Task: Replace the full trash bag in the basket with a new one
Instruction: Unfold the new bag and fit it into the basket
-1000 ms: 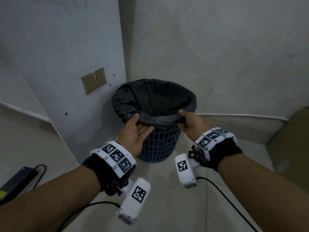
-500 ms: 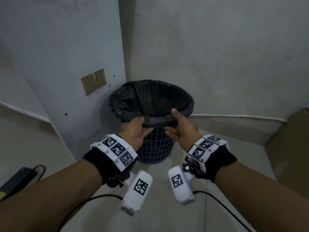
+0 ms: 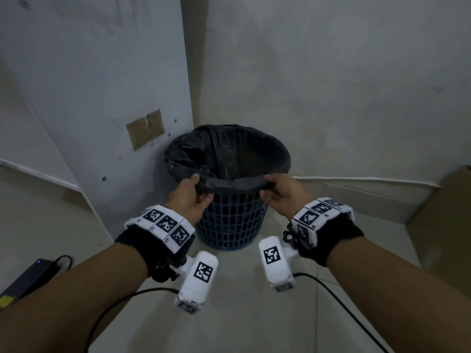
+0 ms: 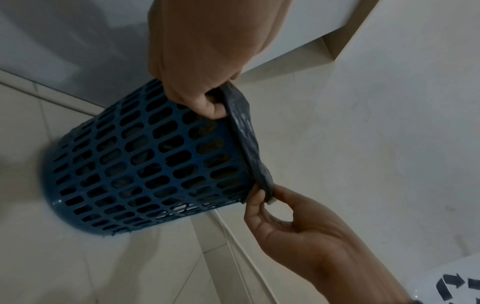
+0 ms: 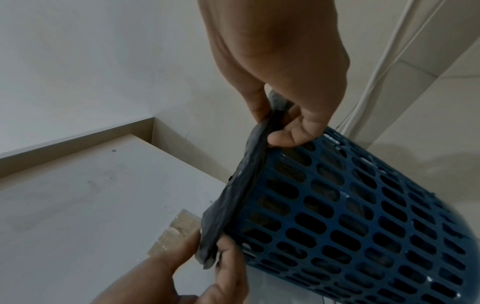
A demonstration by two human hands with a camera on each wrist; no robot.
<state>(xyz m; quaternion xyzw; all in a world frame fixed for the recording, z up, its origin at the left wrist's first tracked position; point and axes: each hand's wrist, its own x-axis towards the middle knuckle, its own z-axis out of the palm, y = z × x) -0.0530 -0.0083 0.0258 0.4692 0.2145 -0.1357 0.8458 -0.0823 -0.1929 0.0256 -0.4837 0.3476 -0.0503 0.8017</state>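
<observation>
At the basket's (image 3: 230, 220) near rim, the left hand (image 3: 190, 200) and right hand (image 3: 281, 196) each pinch the black bag's (image 3: 229, 154) folded edge, fingers curled around it.

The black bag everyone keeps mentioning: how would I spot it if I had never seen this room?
Look to the corner where the two pale walls meet: a blue lattice basket stands there on the floor. The black trash bag lines it, its edge folded over the rim, where the left hand and right hand pinch it. It is the only crinkled black plastic there.
</observation>
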